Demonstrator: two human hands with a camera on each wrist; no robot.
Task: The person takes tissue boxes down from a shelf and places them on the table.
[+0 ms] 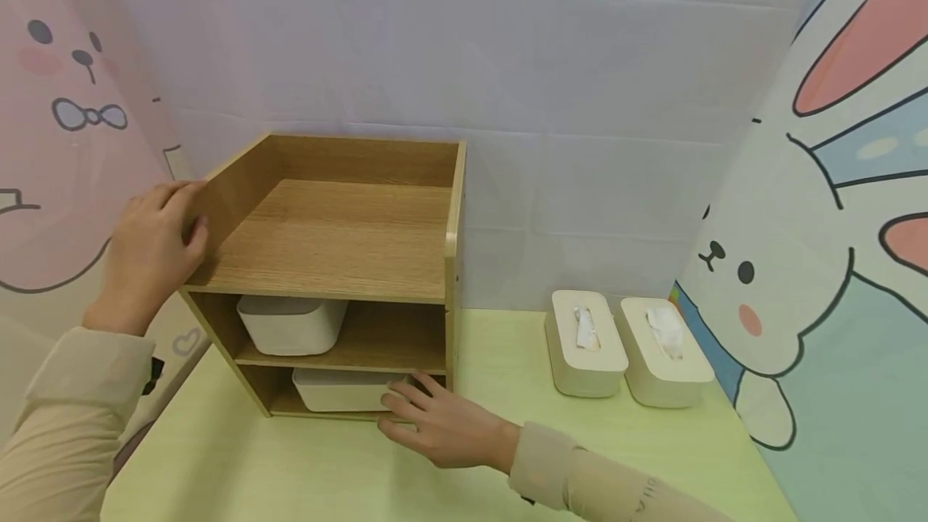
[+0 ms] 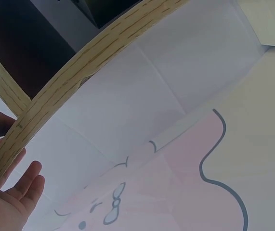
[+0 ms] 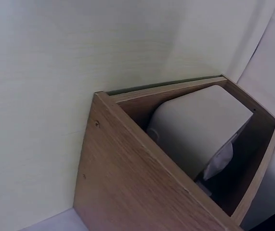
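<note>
A wooden shelf unit (image 1: 348,224) stands on the table, with a top tray and two compartments below. My left hand (image 1: 155,244) grips the upper edge of its left side panel; in the left wrist view the board (image 2: 55,91) runs between thumb and fingers. In the middle compartment a white box (image 1: 290,327) sits toward the left. The lower compartment holds another white box, a tissue box (image 3: 204,125) with tissue poking from its top. My right hand (image 1: 449,421) is at the lower compartment's front right, its fingers loosely spread and overlapping that box's right end.
Two white tissue boxes (image 1: 586,345) stand side by side on the pale green table (image 1: 500,369), right of the shelf. A white wall covering (image 1: 507,63) rises behind. Sheets with cartoon figures hang on both sides, a rabbit (image 1: 783,280) on the right.
</note>
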